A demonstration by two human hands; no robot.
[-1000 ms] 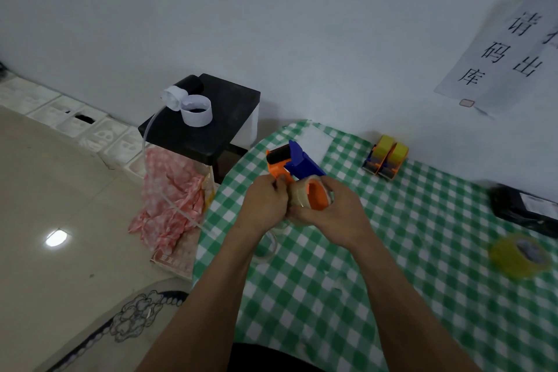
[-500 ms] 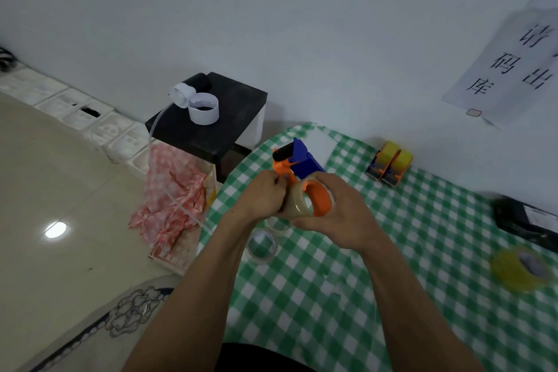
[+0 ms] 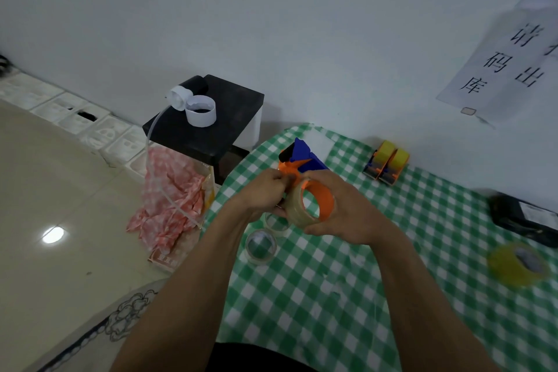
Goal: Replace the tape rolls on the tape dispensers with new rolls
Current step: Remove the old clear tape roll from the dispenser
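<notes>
Centrally, the right hand (image 3: pixel 347 216) grips the clear roll (image 3: pixel 297 216) on one dispenser (image 3: pixel 306 160), the left hand (image 3: pixel 265 193) pinching its frame; two loose rolls (image 3: pixel 260 246) (image 3: pixel 276 223), one yellow roll (image 3: pixel 517 264) and two small dispensers (image 3: pixel 386 166) sit on the table (image 3: pixel 362 296).

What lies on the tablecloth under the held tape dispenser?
Two clear rolls: the near clear roll shows fully; the far clear roll is partly covered by the left hand and the dispenser. Anything directly behind them is hidden.

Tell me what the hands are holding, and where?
The tape dispenser. The right hand wraps the tape roll on it; the left hand pinches its orange frame.
</notes>
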